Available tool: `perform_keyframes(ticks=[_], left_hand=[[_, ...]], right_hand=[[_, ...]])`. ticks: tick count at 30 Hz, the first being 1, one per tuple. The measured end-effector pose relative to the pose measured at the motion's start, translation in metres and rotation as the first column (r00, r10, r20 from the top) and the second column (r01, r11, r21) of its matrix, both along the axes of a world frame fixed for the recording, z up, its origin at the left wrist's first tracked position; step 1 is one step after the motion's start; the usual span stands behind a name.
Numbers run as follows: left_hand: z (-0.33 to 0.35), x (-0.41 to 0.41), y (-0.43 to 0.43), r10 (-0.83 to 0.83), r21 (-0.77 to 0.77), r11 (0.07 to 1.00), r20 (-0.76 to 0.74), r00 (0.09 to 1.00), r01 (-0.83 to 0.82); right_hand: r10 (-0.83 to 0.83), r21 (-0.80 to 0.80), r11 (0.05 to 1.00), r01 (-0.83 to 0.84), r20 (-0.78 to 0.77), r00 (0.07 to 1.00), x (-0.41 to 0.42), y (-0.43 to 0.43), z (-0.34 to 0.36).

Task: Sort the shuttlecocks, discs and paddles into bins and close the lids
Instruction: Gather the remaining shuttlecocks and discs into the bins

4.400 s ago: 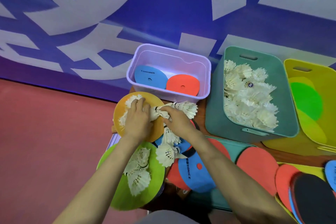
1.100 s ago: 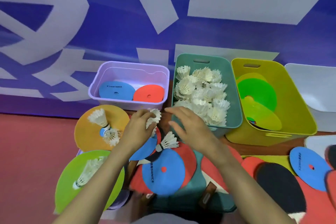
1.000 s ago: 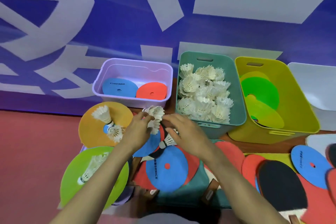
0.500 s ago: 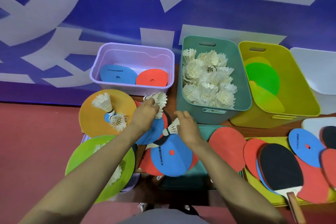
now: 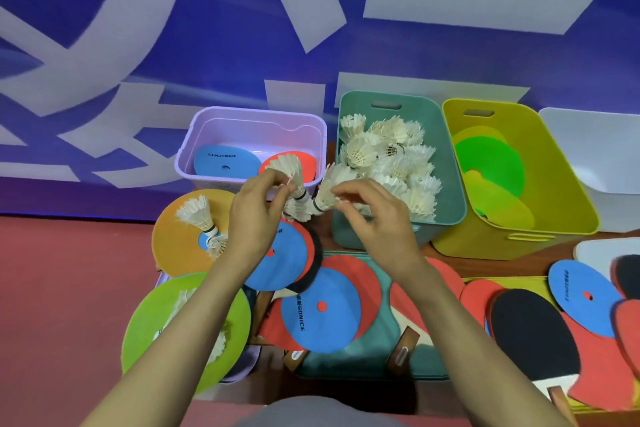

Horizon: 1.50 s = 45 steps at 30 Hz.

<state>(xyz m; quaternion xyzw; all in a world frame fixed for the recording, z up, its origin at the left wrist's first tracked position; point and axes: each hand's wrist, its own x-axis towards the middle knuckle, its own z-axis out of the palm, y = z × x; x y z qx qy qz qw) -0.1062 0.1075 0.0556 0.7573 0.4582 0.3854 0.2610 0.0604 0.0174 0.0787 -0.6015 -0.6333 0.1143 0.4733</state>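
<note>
My left hand (image 5: 254, 218) pinches a small bunch of white shuttlecocks (image 5: 292, 180) in front of the purple bin (image 5: 249, 114). My right hand (image 5: 374, 215) pinches one shuttlecock (image 5: 329, 189) beside it, at the near left corner of the teal bin (image 5: 446, 156), which is heaped with shuttlecocks. The purple bin holds a blue disc (image 5: 225, 161) and a red disc. More shuttlecocks lie on the orange disc (image 5: 173, 239) and the green disc (image 5: 152, 326). Blue discs (image 5: 322, 308) and red paddles lie under my arms.
A yellow bin (image 5: 554, 191) with green and yellow discs stands right of the teal one, and a white bin (image 5: 595, 149) beyond it. At the right lie a black-faced paddle (image 5: 533, 329), a blue disc (image 5: 581, 295) and red paddles. A teal lid (image 5: 377, 354) lies under the pile. A blue banner rises behind.
Both hands have lifted from the pile towards the bins. My right hand has picked up the shuttlecock that lay on the blue disc and holds it beside the left hand's bunch.
</note>
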Motion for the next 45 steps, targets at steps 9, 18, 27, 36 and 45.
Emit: perform_keyframes(ticks=[9,18,27,36,45], left_hand=[[0.026,0.076,0.0,-0.134,0.02,0.991,0.049,0.99,0.134],[0.014,0.143,0.036,-0.146,0.051,0.987,-0.108,0.983,0.152],[0.002,0.21,0.09,-0.237,-0.01,0.967,-0.388,0.891,0.253],[-0.004,0.243,0.105,-0.156,0.068,0.926,-0.826,0.542,0.371],[-0.01,0.244,0.118,-0.382,-0.145,0.892,-0.751,0.539,0.429]], right_hand=[[-0.284,0.09,0.958,0.272,0.182,0.941,0.083,0.013,0.009],[-0.426,-0.075,0.894,0.442,0.163,0.89,0.16,0.031,-0.011],[-0.405,-0.158,0.882,0.444,0.229,0.885,0.209,0.096,-0.011],[-0.284,-0.319,0.837,0.446,0.444,0.85,0.227,0.142,-0.031],[-0.196,-0.402,0.779,0.48,0.572,0.797,0.232,0.15,-0.044]])
